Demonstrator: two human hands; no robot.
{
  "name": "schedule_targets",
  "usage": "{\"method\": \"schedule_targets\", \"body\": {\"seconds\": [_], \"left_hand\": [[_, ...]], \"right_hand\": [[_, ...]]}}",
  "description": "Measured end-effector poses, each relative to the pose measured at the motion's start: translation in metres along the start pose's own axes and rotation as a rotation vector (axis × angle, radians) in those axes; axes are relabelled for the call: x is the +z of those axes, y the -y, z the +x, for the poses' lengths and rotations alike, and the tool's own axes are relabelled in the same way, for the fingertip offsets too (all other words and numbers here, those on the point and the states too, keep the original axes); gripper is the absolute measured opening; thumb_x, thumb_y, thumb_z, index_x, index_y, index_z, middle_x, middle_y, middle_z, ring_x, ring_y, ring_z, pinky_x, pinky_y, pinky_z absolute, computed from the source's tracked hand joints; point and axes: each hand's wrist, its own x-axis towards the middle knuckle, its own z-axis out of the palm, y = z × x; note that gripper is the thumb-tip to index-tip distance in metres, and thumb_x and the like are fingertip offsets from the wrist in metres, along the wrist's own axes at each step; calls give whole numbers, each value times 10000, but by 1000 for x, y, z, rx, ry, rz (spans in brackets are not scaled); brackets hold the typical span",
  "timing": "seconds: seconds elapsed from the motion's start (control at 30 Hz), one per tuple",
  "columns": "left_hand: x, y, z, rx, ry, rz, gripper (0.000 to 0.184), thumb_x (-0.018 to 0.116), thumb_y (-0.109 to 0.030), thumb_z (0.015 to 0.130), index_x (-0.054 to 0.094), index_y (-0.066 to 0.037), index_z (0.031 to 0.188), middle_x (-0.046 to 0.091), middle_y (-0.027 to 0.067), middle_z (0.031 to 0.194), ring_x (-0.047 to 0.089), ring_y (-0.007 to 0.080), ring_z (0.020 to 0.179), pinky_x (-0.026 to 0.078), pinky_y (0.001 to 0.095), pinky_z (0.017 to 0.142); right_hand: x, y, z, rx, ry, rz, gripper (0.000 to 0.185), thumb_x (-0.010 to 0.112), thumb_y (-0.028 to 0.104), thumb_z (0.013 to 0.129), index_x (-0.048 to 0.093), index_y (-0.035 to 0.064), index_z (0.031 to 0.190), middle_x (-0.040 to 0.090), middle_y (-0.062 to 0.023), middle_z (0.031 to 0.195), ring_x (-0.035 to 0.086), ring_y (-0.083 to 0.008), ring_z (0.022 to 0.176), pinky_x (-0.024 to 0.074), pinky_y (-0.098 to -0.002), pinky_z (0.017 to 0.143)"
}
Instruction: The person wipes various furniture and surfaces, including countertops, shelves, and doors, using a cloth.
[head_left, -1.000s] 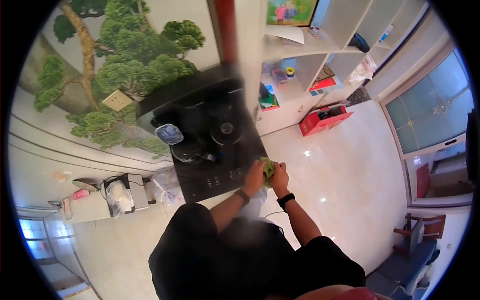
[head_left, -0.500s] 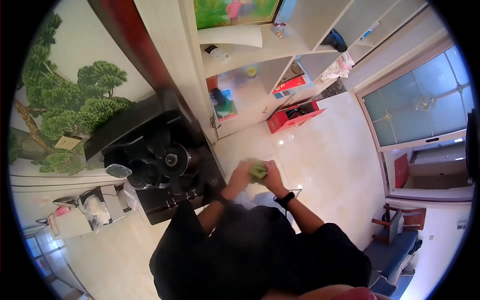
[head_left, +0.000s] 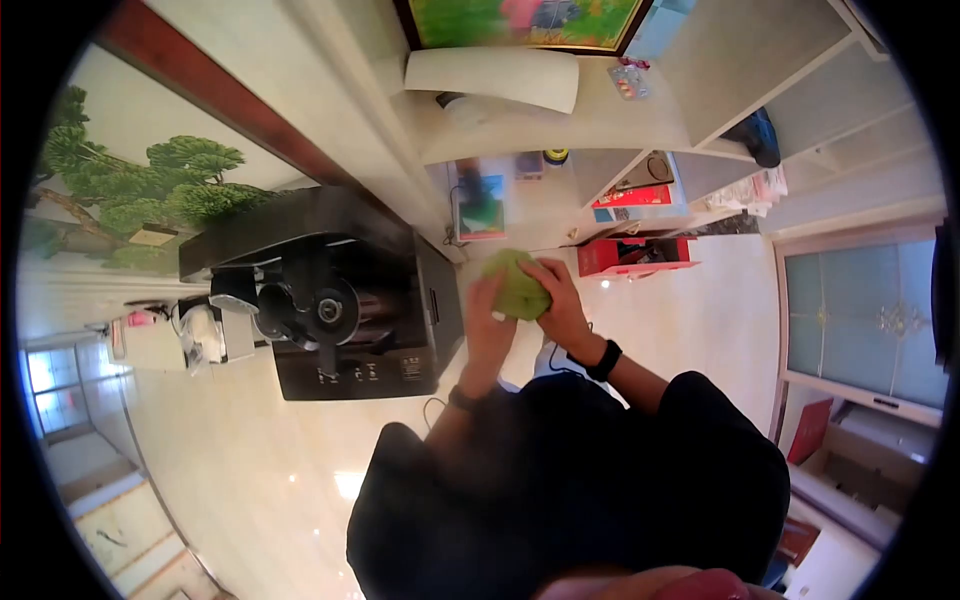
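A green cloth (head_left: 520, 288) is bunched between my two hands, in front of the shelf unit. My left hand (head_left: 488, 312) grips its left side, slightly smeared by motion. On the right side my right hand (head_left: 558, 300) has its fingers curled over the cloth. Left of my hands stands the black stove (head_left: 300, 375), with a dark pan (head_left: 345, 318) on it.
The shelf unit (head_left: 510, 130) holds a framed picture (head_left: 530, 25), a curled white sheet (head_left: 495, 78) and a dark shoe-like object (head_left: 757, 137). A red box (head_left: 635, 256) stands on the floor. Glass-panelled doors (head_left: 850, 310) are at the right.
The view has turned and moved from the stove toward the shelves. Both hands have moved away from the stove's edge with the cloth, which now looks more spread out.
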Motion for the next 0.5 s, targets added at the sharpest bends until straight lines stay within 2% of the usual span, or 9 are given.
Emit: {"method": "schedule_targets", "body": {"seconds": [0.1,0.17,0.27,0.37,0.5], "left_hand": [[41,-34,43,109,-109,96,695,707,89,676,558,-113,1325,542,175,1215,541,377,1127,471,399,948],[68,-64,73,164,-125,172,713,700,101,681,553,-132,1338,535,172,1246,535,380,1146,468,400,958],[112,-103,119,257,-64,65,724,689,117,682,559,-156,1340,535,171,1252,547,378,1138,480,394,944],[153,-140,142,348,-6,86,708,688,119,684,574,-162,1324,539,163,1241,564,365,1114,500,388,908],[200,-186,162,554,-1,35,697,691,116,674,592,-168,1302,536,153,1228,596,346,1056,523,378,848]], "right_hand": [[-58,1,50,-78,-15,-37,603,717,-34,729,588,104,1301,520,-158,1209,555,-332,1097,478,-363,921],[-96,-4,77,-134,-107,-8,604,717,-32,725,594,103,1300,526,-152,1202,557,-327,1092,477,-362,917],[-149,-27,104,-142,-237,-33,592,727,-16,728,594,86,1295,526,-162,1196,554,-326,1084,466,-361,921],[-196,-38,112,-184,-411,-59,589,737,-25,705,612,87,1270,531,-153,1180,555,-317,1058,464,-352,904],[-258,-51,121,-301,-617,-108,558,759,5,706,629,82,1244,540,-144,1159,556,-306,1053,457,-352,902]]}}
